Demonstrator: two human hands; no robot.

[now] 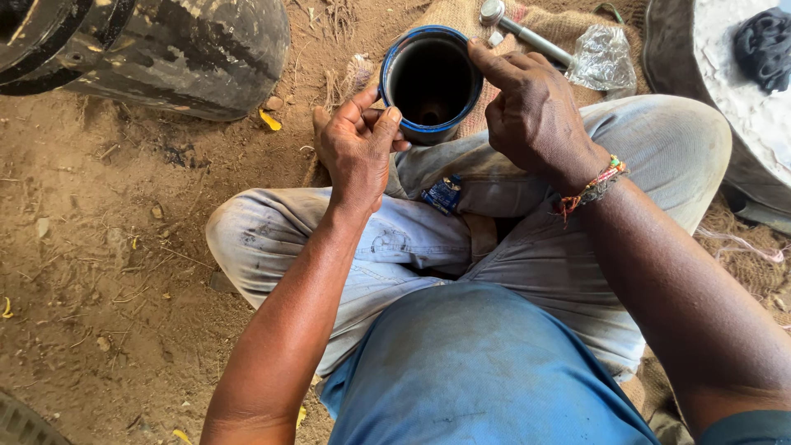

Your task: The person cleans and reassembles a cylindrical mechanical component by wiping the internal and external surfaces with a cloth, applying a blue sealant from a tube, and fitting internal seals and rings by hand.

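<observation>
The person sits cross-legged on bare dirt, and everything centres on the dark cylinder [432, 82] with its blue rim, propped just beyond the knees with its open mouth turned up toward the camera. That tilt looks deliberate: it lets the person see straight down the bore.

The left hand [358, 148] is closed on the cylinder's near-left side, thumb and fingers pinching the wall, apparently bracing it so it cannot roll off the legs. The right hand [531, 115] comes over from the cylinder's right, fingers curled and the forefinger pressed along the top of the blue rim, as though feeling or seating the edge. So both hands are gripping the cylinder, one steadying, one working.

Just right of the cylinder, on a piece of sacking [560, 25], lies a metal tool [515, 29] with a round head, and beside it a crumpled clear plastic bag [603, 56], both kept within easy reach. Left of the cylinder sits a large black drum-like body [177, 53]. Below the cylinder, a small blue packet [443, 194] rests in the lap. Far right of it stands a white-topped surface [733, 74] bearing a dark rag [765, 45].
</observation>
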